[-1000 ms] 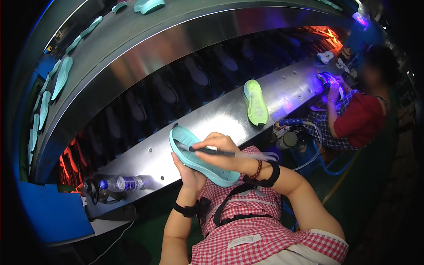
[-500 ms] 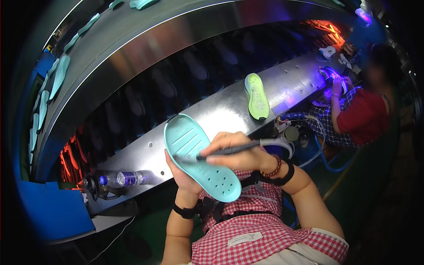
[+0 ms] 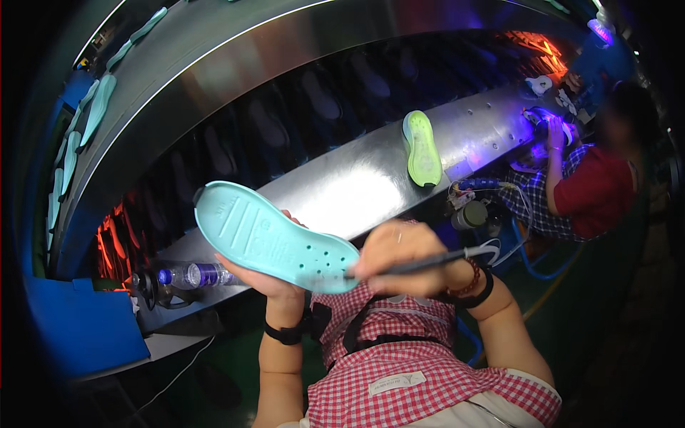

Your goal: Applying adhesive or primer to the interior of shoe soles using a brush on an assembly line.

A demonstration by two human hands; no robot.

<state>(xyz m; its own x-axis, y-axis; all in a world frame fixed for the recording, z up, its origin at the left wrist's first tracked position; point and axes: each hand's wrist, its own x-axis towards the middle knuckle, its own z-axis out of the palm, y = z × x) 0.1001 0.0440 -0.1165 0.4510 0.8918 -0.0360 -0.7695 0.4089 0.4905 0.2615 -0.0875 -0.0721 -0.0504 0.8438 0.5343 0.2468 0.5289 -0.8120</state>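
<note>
A light-turquoise shoe sole (image 3: 246,228), with raised bars at one end and small holes at the other, lies tilted across my left hand (image 3: 265,283). That hand is closed round it from below, and its palm is partly hidden by the sole. My right hand (image 3: 399,250) is closed on a dark-handled brush (image 3: 428,264) with a pale hose at its back end. The brush tip, smeared by motion, is over the holed end of the sole; whether it touches I cannot tell.
A yellow-green sole (image 3: 424,153) lies on the metal bench (image 3: 357,196). Plastic bottles (image 3: 207,274) lie at its left end, by a blue box (image 3: 85,321). Turquoise soles (image 3: 98,107) line the far-left conveyor. Red heaters glow beneath. A co-worker (image 3: 592,189) sits at right, near a jar (image 3: 472,215).
The turquoise sole has moved left and turned flatter with my left hand. The brush has gone from the sole's middle to its holed end.
</note>
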